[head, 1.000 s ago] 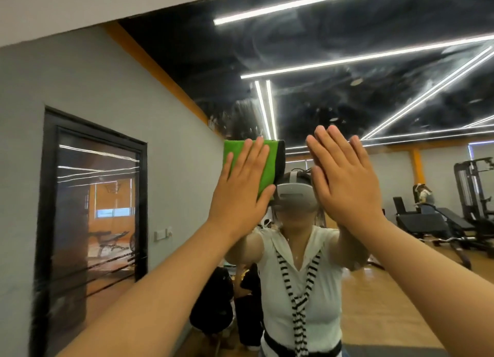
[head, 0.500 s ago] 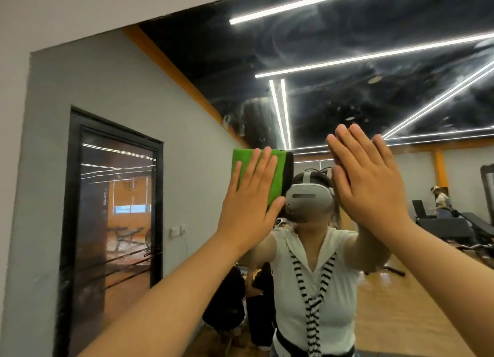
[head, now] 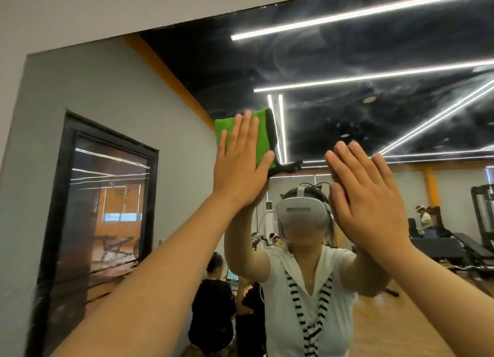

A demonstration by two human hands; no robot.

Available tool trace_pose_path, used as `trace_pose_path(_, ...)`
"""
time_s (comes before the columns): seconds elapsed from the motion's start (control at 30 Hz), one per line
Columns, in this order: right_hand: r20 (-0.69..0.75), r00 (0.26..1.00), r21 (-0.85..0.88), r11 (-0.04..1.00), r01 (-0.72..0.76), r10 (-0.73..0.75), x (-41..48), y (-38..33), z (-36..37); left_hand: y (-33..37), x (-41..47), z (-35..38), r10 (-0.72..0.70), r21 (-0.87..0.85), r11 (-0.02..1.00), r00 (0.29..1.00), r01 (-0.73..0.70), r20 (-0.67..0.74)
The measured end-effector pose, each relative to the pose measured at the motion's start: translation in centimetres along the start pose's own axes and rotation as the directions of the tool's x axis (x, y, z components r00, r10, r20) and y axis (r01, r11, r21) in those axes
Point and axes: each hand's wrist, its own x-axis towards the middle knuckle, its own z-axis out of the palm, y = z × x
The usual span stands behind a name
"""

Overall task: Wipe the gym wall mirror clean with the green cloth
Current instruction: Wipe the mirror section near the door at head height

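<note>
- Since half a second earlier, the left hand point(head: 240, 164) had slid the green cloth point(head: 263, 134) higher up the mirror point(head: 374, 110), from beside the reflected headset point(head: 302, 212) to above it.
- Its fingers lay straight and flat, pressing the folded cloth to the glass (none curled round it).
- The right hand point(head: 371, 199) rested flat on the glass beside the headset, fingers straight, holding nothing.
- Hazy swirls point(head: 334, 70) marked the upper glass.

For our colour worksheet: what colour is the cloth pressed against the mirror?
Cloth: bright green; head view.

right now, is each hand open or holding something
Left hand: open, flat fingers pressing the green cloth on the mirror.
Right hand: open, fingers straight, holding nothing.
</note>
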Motion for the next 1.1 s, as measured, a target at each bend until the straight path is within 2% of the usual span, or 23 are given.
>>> trace_pose_path(0.13,0.0,1.0,0.001,1.0,-0.004,0.004,0.0,-0.1,-0.1,0.1,-1.7,0.3,0.182,0.059,0.981,0.98,-0.187,0.079)
trace_pose_path(0.2,0.006,1.0,-0.006,1.0,-0.002,0.002,0.0,-0.1,-0.1,-0.9,-0.8,-0.2,0.225,0.078,0.969,0.97,-0.232,0.096)
trace_pose_path(0.37,0.007,1.0,-0.03,1.0,0.002,-0.002,0.0,-0.1,-0.2,-0.6,4.9,-1.2,0.039,0.07,0.997,0.999,-0.041,0.024)
trace_pose_path(0.5,0.0,1.0,-0.033,0.999,0.006,-0.006,0.1,-0.2,-0.2,0.8,7.9,-1.3,-0.03,0.076,0.997,1.0,0.03,-0.002)
trace_pose_path(0.63,0.001,1.0,-0.039,0.999,-0.004,0.004,0.0,-0.1,0.0,1.7,5.2,-0.6,0.078,0.075,0.994,0.996,-0.081,0.051)
trace_pose_path(0.8,-0.011,1.0,-0.061,0.998,0.016,-0.017,0.2,0.0,-0.1,3.3,-3.8,1.5,0.239,0.082,0.965,0.963,-0.25,0.123)
trace_pose_path(0.9,0.057,0.998,-0.037,0.999,0.03,-0.028,0.4,0.2,-0.4,3.1,-6.8,2.3,0.264,0.153,0.946,0.955,-0.284,0.137)
trace_pose_path(0.97,0.113,0.989,0.002,0.995,0.097,-0.097,0.6,1.2,-1.2,3.1,-7.1,2.0,0.265,0.144,0.947,0.951,-0.288,0.159)
trace_pose_path(1.03,0.156,0.964,-0.011,0.975,0.22,-0.215,0.9,3.6,-2.6,3.4,-6.9,1.7,0.249,0.126,0.954,0.953,-0.272,0.173)
trace_pose_path(1.1,0.155,0.963,-0.061,0.971,0.23,-0.219,0.9,7.1,-4.4,3.8,-6.8,1.7,0.222,0.122,0.962,0.959,-0.245,0.176)
